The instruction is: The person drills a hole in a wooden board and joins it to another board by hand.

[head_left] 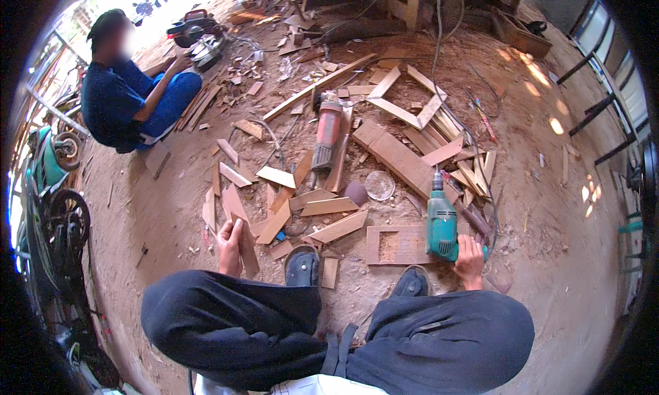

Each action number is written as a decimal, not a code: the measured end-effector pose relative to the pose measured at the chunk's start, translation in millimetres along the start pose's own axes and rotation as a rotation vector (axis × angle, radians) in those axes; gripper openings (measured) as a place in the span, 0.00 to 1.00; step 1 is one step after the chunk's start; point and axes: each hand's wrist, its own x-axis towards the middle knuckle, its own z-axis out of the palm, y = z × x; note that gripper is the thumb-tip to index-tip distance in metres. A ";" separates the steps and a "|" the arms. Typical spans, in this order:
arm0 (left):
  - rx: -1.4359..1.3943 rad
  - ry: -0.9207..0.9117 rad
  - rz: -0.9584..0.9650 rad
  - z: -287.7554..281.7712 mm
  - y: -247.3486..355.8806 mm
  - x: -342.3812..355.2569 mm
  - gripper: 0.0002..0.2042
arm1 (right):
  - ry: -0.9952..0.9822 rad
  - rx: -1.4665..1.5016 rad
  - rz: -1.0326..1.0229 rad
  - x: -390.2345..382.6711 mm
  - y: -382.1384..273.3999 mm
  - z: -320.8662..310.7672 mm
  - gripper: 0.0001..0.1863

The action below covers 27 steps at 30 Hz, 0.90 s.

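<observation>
My left hand (230, 249) grips a flat, reddish-brown wooden slat (237, 206) with slanted ends, its thumb over the face. The slat is tilted up, above the loose pieces on the ground. On the right, my right hand (469, 259) is wrapped round the rear handle of a teal power drill (441, 220). Its bit points away from me. Beneath the drill body lies a flat board (405, 245) with a rough square recess; whether the drill touches it, I cannot tell. Several short cut wood pieces (331, 206) lie between my hands.
A red angle grinder (328, 131) lies on the ground ahead. Beyond it, wooden strips form a frame (391, 110). Cables (473, 134) run across the ground. At far left a person in blue (134, 93) sits by a saw (199, 41); motorbikes (51, 182) stand nearer.
</observation>
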 end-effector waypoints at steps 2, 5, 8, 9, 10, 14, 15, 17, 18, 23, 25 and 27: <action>0.214 0.120 0.199 -3.6 10.4 8.0 0.08 | -0.163 0.065 0.124 -0.1 -6.6 -10.7 0.32; 0.431 0.198 0.380 -19.7 22.8 23.8 0.10 | -0.371 0.118 0.216 10.3 -13.4 -27.3 0.36; -0.205 0.096 0.139 -15.6 38.8 33.1 0.12 | -0.318 0.099 0.337 26.0 -34.4 -66.1 0.41; -0.324 0.032 0.075 -14.3 43.3 30.6 0.11 | -0.403 0.172 0.413 40.7 -44.5 -82.6 0.43; -0.442 -0.034 0.011 -9.6 46.7 26.1 0.11 | -0.340 0.254 0.348 54.7 -57.6 -93.1 0.42; -0.400 -0.560 -0.296 28.9 -7.6 14.1 0.13 | -0.125 0.934 0.117 86.4 -115.2 -96.5 0.34; -0.425 -0.606 -0.373 51.0 -21.0 -1.7 0.13 | -0.201 1.149 0.210 92.1 -133.2 -94.2 0.31; -0.472 -0.705 -0.488 94.2 -44.7 -27.1 0.14 | -0.295 1.359 0.355 85.2 -149.7 -58.3 0.24; -0.480 -0.739 -0.527 97.8 -52.9 -31.7 0.15 | -0.311 1.376 0.399 90.1 -163.4 -48.2 0.21; -0.516 -0.562 -0.543 77.5 -77.4 -29.4 0.14 | -0.393 1.360 0.302 73.1 -198.3 -28.9 0.14; -0.590 -0.525 -0.572 77.4 -86.1 -30.3 0.14 | -0.399 1.366 0.282 70.2 -202.8 -27.5 0.12; -0.627 -0.488 -0.562 75.9 -90.9 -31.6 0.12 | -0.415 1.405 0.300 73.4 -206.7 -36.3 0.11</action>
